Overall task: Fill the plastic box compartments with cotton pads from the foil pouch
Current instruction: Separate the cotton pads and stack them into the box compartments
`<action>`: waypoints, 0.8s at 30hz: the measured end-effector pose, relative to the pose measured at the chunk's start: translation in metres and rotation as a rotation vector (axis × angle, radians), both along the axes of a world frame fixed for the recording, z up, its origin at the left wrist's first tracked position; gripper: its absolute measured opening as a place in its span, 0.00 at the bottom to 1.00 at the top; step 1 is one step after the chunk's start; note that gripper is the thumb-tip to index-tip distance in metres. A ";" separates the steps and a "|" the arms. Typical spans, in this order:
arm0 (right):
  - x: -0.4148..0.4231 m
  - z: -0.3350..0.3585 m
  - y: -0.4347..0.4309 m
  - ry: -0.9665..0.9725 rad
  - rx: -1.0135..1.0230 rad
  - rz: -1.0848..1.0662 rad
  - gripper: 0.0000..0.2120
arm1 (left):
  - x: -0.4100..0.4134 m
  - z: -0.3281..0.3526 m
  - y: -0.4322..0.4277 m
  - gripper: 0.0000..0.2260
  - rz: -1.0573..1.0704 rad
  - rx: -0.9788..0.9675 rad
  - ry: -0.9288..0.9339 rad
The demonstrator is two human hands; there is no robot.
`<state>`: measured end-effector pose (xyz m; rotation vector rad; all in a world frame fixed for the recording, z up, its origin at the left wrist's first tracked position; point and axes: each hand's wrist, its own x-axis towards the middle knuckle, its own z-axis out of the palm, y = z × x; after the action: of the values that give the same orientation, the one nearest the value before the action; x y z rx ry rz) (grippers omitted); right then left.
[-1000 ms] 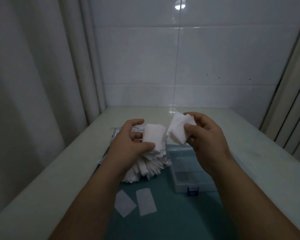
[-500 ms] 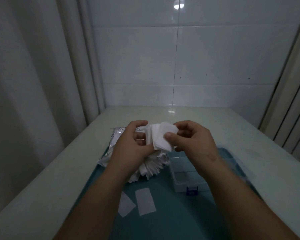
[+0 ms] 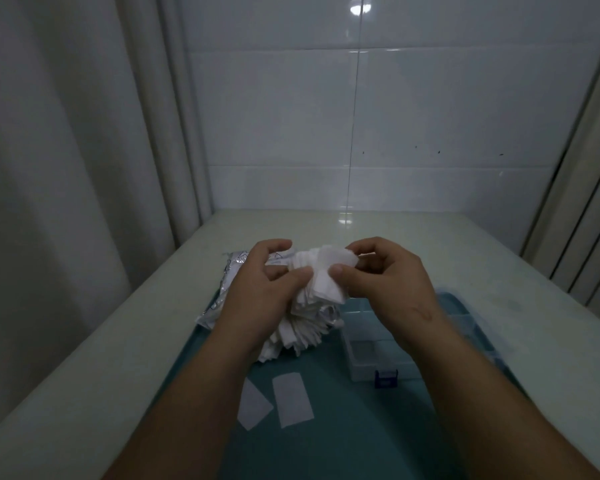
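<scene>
My left hand (image 3: 260, 289) and my right hand (image 3: 385, 275) meet above the tray, both pinching a small bundle of white cotton pads (image 3: 323, 271) between thumbs and fingers. Below them a loose heap of cotton pads (image 3: 298, 330) spills from the silver foil pouch (image 3: 222, 292), which lies at the tray's far left. The clear plastic box (image 3: 364, 362) with a blue latch (image 3: 386, 378) sits open to the right, partly hidden by my right forearm; its near compartment looks bare.
Everything rests on a teal tray (image 3: 326, 452) on a pale counter (image 3: 499, 282). Two single flat pads (image 3: 293, 399) lie on the tray near my left forearm. A tiled wall stands behind, with curtains at both sides.
My hands have come together: the two separate stacks held apart a second ago are now joined into one bundle, held slightly lower and more to the left.
</scene>
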<state>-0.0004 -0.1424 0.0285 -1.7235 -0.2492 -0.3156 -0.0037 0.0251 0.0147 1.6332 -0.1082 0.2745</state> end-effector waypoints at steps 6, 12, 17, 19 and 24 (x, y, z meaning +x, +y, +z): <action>0.001 0.003 -0.002 0.031 0.127 0.041 0.05 | 0.001 0.003 0.006 0.20 0.104 0.015 -0.055; -0.001 0.010 -0.016 0.244 -0.039 0.171 0.05 | 0.011 0.006 0.026 0.19 0.247 -0.113 -0.065; -0.015 0.004 0.006 0.467 -0.508 0.401 0.06 | 0.015 0.004 0.027 0.17 0.269 -0.171 -0.065; -0.017 0.001 0.013 0.437 -0.610 0.428 0.06 | 0.015 0.003 0.025 0.17 0.256 -0.168 -0.064; -0.018 0.004 0.016 0.245 -0.736 0.331 0.03 | 0.012 0.002 0.022 0.17 0.233 -0.162 -0.063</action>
<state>-0.0189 -0.1265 0.0330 -2.3713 -0.5051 0.2707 0.0084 0.0476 0.0172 1.4768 0.0563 0.5006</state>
